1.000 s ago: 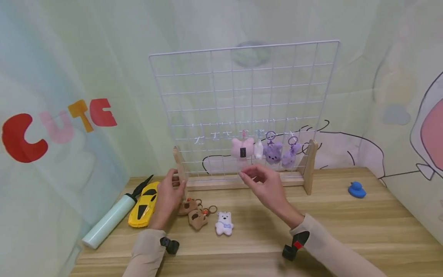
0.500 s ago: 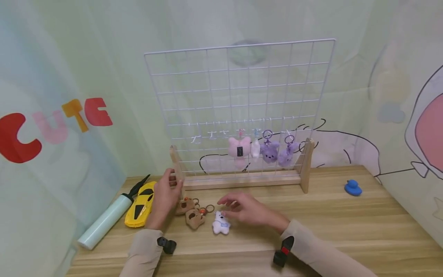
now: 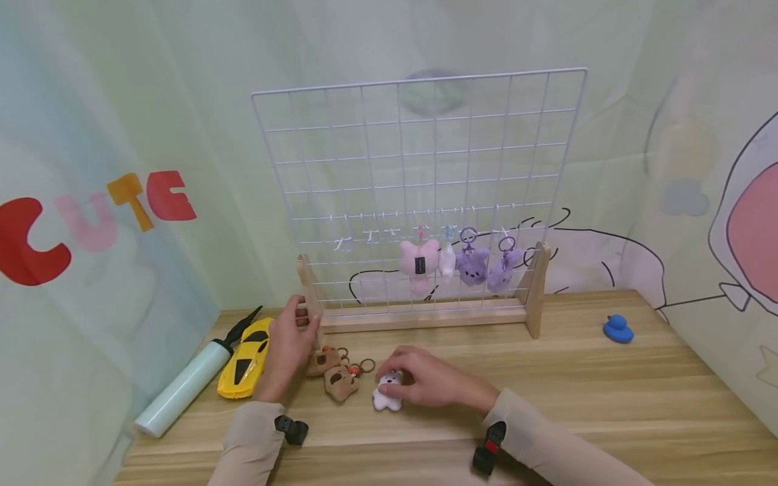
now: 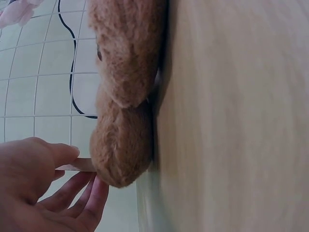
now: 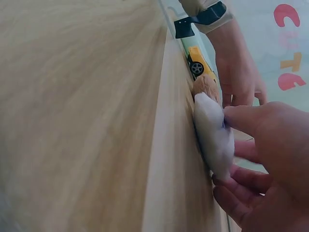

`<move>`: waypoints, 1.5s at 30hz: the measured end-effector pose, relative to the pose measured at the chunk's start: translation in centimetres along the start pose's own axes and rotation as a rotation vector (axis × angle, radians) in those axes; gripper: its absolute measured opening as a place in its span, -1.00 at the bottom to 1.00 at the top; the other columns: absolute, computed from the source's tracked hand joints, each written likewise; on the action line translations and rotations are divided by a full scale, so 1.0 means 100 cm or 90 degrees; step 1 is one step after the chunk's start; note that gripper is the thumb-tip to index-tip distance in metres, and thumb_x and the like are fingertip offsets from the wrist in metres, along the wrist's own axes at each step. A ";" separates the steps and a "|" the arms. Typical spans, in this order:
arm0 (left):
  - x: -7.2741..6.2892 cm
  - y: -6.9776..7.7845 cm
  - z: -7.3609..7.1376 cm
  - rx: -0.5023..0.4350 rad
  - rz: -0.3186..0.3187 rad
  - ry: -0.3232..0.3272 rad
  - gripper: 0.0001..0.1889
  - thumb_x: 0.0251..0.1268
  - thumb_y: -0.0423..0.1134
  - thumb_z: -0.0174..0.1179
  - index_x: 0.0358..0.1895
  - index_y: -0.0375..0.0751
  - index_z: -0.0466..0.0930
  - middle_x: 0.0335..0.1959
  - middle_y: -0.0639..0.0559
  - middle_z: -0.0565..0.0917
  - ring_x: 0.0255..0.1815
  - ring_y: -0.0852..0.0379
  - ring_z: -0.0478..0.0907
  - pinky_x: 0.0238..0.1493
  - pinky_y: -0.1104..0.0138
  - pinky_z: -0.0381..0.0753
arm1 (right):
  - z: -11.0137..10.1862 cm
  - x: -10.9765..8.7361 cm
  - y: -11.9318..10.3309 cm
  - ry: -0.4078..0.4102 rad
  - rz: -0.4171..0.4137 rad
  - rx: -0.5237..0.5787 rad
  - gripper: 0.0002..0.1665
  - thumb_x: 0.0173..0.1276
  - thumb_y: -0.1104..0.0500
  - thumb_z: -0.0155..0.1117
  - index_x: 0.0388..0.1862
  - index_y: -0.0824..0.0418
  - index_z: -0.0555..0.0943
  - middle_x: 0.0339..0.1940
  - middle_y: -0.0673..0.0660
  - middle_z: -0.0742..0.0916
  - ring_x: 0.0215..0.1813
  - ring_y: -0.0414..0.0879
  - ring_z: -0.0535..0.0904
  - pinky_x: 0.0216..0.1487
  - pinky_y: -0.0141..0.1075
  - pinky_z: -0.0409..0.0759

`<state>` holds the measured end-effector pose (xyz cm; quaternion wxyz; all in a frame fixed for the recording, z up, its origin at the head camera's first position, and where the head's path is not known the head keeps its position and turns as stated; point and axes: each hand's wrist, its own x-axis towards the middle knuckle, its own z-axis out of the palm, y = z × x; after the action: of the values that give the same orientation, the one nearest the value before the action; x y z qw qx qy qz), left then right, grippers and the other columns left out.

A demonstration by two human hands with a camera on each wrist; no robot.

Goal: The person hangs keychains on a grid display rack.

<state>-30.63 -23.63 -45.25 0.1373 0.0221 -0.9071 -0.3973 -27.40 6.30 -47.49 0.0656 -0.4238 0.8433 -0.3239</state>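
Observation:
My left hand (image 3: pixel 293 334) grips the left wooden upright (image 3: pixel 311 287) of the wire grid stand; in the left wrist view, thumb and fingers (image 4: pixel 99 198) lie either side of it. On the table my right hand (image 3: pixel 428 378) pinches a small white bear plush (image 3: pixel 384 401). The right wrist view has my thumb on the white plush (image 5: pixel 212 133) and fingers curled by its far edge. Two brown plush keychains (image 3: pixel 342 383) with metal rings lie between my hands, close to the left one; they fill the middle of the left wrist view.
A white wire grid (image 3: pixel 419 162) rises at the back, with white hooks, a pink plush (image 3: pixel 419 258), a small white one (image 3: pixel 447 260) and two purple plush keychains (image 3: pixel 472 266) hanging. Left are a yellow toy car (image 3: pixel 244 364) and a pump (image 3: pixel 182 391). A blue duck (image 3: pixel 618 329) sits right.
My right hand has come down from below the hanging plushes to the white bear plush and taken hold of it. The left hand stays on the wooden upright.

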 end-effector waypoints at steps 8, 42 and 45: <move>0.000 0.000 0.000 0.005 0.001 0.004 -0.56 0.69 -0.23 0.18 0.48 -0.19 0.38 0.33 -0.39 0.67 0.32 -0.33 0.69 0.20 -0.19 0.77 | -0.005 -0.001 0.001 -0.004 0.026 -0.006 -0.68 0.58 -0.10 0.39 0.08 0.05 0.83 -0.14 -0.12 0.71 -0.13 -0.28 0.57 -0.11 -0.46 0.59; -0.003 0.004 -0.002 0.003 0.007 0.004 -0.57 0.70 -0.24 0.17 0.47 -0.22 0.38 0.28 -0.40 0.69 0.29 -0.33 0.70 0.21 -0.19 0.77 | -0.025 -0.001 -0.007 0.077 0.000 0.133 -0.78 0.45 0.24 0.51 0.04 0.14 0.81 0.08 0.03 0.84 0.13 -0.18 0.75 0.27 -0.31 0.73; -0.003 0.004 -0.002 0.003 0.006 0.008 -0.57 0.69 -0.24 0.19 0.46 -0.21 0.39 0.27 -0.39 0.69 0.29 -0.31 0.70 0.21 -0.18 0.77 | -0.026 -0.001 -0.008 0.097 -0.003 0.132 -0.85 0.45 0.24 0.51 -0.05 0.08 0.84 0.11 0.06 0.82 0.17 -0.13 0.74 0.27 -0.30 0.73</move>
<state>-30.26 -23.44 -44.93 0.1446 0.0209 -0.9073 -0.3943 -27.80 7.34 -45.04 0.0441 -0.3906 0.8070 -0.4407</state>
